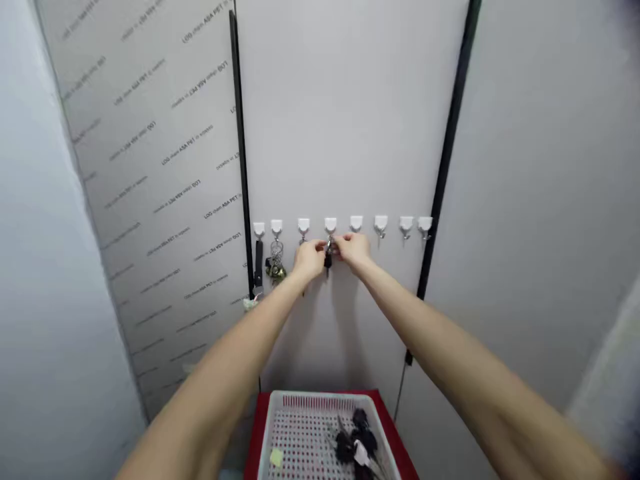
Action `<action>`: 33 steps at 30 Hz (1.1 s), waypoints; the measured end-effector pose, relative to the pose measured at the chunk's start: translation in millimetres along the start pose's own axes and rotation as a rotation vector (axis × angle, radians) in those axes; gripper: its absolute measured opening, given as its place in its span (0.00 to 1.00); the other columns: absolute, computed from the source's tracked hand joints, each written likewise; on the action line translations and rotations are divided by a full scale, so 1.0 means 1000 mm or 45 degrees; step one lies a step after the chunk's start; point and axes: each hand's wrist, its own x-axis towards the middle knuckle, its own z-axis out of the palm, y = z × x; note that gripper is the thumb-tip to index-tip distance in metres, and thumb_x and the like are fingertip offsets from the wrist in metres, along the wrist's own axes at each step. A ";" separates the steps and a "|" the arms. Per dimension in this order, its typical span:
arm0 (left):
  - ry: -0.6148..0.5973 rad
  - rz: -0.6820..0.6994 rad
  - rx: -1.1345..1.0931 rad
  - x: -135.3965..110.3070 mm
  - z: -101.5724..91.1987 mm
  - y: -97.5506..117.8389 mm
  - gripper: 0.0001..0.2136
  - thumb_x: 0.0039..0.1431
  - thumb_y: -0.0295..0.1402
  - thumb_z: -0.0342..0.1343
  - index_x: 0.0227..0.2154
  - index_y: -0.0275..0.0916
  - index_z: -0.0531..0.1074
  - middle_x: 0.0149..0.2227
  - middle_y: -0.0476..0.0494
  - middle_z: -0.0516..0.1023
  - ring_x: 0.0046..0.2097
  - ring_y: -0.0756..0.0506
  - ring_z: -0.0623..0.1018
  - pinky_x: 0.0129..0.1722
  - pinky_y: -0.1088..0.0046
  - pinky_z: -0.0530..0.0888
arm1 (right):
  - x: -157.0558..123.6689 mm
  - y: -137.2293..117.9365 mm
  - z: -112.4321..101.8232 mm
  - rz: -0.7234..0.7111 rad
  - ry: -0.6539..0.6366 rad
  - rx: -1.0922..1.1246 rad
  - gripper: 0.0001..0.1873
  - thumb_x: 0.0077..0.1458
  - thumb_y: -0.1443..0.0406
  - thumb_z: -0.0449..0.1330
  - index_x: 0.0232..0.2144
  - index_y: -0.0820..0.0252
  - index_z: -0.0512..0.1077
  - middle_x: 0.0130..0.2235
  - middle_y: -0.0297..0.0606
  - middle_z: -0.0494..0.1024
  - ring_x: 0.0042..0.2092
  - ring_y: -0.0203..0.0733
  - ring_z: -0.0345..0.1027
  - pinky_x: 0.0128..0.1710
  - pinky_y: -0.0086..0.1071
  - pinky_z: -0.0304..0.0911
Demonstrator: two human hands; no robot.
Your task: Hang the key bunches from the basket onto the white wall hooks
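You face a white wall (345, 120) split by black strips (240, 120). Below, a red stand (400, 447) carries your white basket (320, 395), seen cut off at the frame's bottom. Eight hooks (381, 222) run in a row across the wall. Your left hand (310, 259) and right hand (354, 248) are up there, near each other. Pile of black keys (357, 443), basket's right side. Strap (259, 263) hangs off the leftmost hook, bunch (276, 265) off the second. Your key (328, 259): just under the fourth hook, blade down, pinched at its top by fingertips of both hands; can't tell if its ring is seated. Yellow slip (276, 457) lies in the basket, left side.
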 end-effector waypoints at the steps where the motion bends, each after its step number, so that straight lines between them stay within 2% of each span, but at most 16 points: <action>1: -0.019 0.010 0.018 -0.004 0.001 0.000 0.14 0.42 0.21 0.44 0.34 0.32 0.66 0.34 0.42 0.71 0.36 0.51 0.70 0.38 0.78 0.64 | -0.001 0.001 0.000 0.034 -0.040 -0.006 0.11 0.39 0.63 0.49 0.18 0.66 0.65 0.20 0.38 0.70 0.19 0.31 0.62 0.16 0.22 0.55; 5: -0.034 0.068 0.050 -0.027 0.009 -0.007 0.13 0.41 0.22 0.46 0.33 0.33 0.66 0.34 0.43 0.71 0.35 0.51 0.69 0.38 0.76 0.64 | -0.015 0.015 -0.005 0.042 -0.103 -0.030 0.10 0.40 0.65 0.48 0.22 0.66 0.66 0.21 0.37 0.70 0.19 0.30 0.62 0.18 0.22 0.56; 7: -0.031 0.089 0.029 -0.047 0.018 -0.018 0.13 0.41 0.23 0.47 0.34 0.33 0.65 0.35 0.43 0.70 0.35 0.51 0.69 0.38 0.75 0.64 | -0.032 0.030 -0.013 -0.011 -0.097 -0.042 0.11 0.41 0.65 0.48 0.25 0.65 0.67 0.24 0.36 0.71 0.22 0.30 0.62 0.20 0.23 0.56; 9: -0.103 0.061 -0.008 -0.073 0.031 -0.037 0.14 0.41 0.24 0.48 0.35 0.33 0.64 0.35 0.43 0.70 0.34 0.51 0.69 0.38 0.75 0.65 | -0.056 0.052 -0.020 -0.068 -0.150 -0.088 0.12 0.42 0.64 0.47 0.28 0.65 0.66 0.25 0.36 0.71 0.24 0.30 0.62 0.22 0.23 0.56; 11: -0.282 -0.022 -0.018 -0.106 0.048 -0.059 0.13 0.41 0.24 0.48 0.35 0.33 0.64 0.34 0.43 0.70 0.34 0.51 0.69 0.37 0.75 0.65 | -0.089 0.079 -0.027 -0.078 -0.351 -0.201 0.12 0.42 0.64 0.47 0.28 0.65 0.67 0.25 0.36 0.71 0.25 0.31 0.62 0.24 0.24 0.56; 15: -0.711 -0.179 0.127 -0.177 0.085 -0.099 0.13 0.40 0.24 0.49 0.33 0.33 0.65 0.33 0.42 0.70 0.34 0.49 0.69 0.36 0.74 0.65 | -0.163 0.130 -0.034 -0.043 -0.940 -0.530 0.10 0.41 0.67 0.48 0.25 0.65 0.68 0.25 0.37 0.72 0.26 0.33 0.62 0.27 0.25 0.55; 17: -0.841 -0.131 0.220 -0.203 0.098 -0.111 0.14 0.39 0.26 0.50 0.34 0.34 0.65 0.34 0.42 0.69 0.36 0.47 0.68 0.37 0.72 0.63 | -0.193 0.147 -0.036 -0.096 -1.153 -0.687 0.10 0.40 0.67 0.49 0.26 0.63 0.68 0.26 0.37 0.72 0.27 0.34 0.62 0.27 0.25 0.54; 19: -0.914 -0.029 0.284 -0.220 0.105 -0.117 0.13 0.38 0.28 0.51 0.33 0.35 0.66 0.35 0.42 0.69 0.38 0.46 0.66 0.38 0.71 0.62 | -0.214 0.157 -0.037 -0.228 -1.258 -0.843 0.10 0.38 0.66 0.51 0.27 0.62 0.68 0.28 0.38 0.71 0.31 0.38 0.62 0.30 0.28 0.53; 21: -0.950 0.031 0.326 -0.228 0.106 -0.120 0.11 0.39 0.31 0.51 0.30 0.37 0.67 0.33 0.43 0.69 0.38 0.45 0.66 0.37 0.71 0.62 | -0.226 0.160 -0.037 -0.366 -1.268 -0.965 0.12 0.36 0.63 0.54 0.29 0.60 0.68 0.32 0.41 0.70 0.36 0.42 0.60 0.33 0.32 0.51; 23: -0.988 0.012 0.359 -0.229 0.102 -0.121 0.09 0.39 0.32 0.51 0.27 0.38 0.67 0.29 0.45 0.70 0.34 0.46 0.67 0.34 0.72 0.62 | -0.233 0.158 -0.037 -0.443 -1.252 -1.022 0.13 0.37 0.62 0.54 0.30 0.59 0.67 0.34 0.41 0.69 0.38 0.44 0.58 0.36 0.36 0.49; 27: -1.028 -0.083 0.281 -0.224 0.091 -0.125 0.05 0.40 0.32 0.50 0.22 0.37 0.66 0.21 0.49 0.69 0.27 0.49 0.67 0.26 0.77 0.62 | -0.232 0.153 -0.035 -0.429 -1.218 -0.979 0.09 0.42 0.63 0.50 0.25 0.59 0.68 0.31 0.40 0.69 0.37 0.43 0.57 0.36 0.38 0.47; 31: -0.769 -0.076 0.080 -0.210 0.075 -0.123 0.05 0.41 0.28 0.48 0.25 0.36 0.64 0.24 0.50 0.68 0.27 0.51 0.67 0.26 0.78 0.62 | -0.222 0.146 -0.034 -0.293 -1.100 -0.611 0.10 0.44 0.63 0.48 0.22 0.62 0.67 0.26 0.37 0.69 0.33 0.38 0.58 0.34 0.33 0.50; 33: -0.666 0.007 0.026 -0.202 0.065 -0.117 0.05 0.41 0.27 0.47 0.26 0.37 0.63 0.25 0.51 0.68 0.29 0.52 0.67 0.28 0.78 0.62 | -0.216 0.142 -0.033 -0.111 -1.080 -0.319 0.13 0.44 0.60 0.47 0.20 0.63 0.65 0.23 0.35 0.67 0.27 0.34 0.58 0.29 0.29 0.52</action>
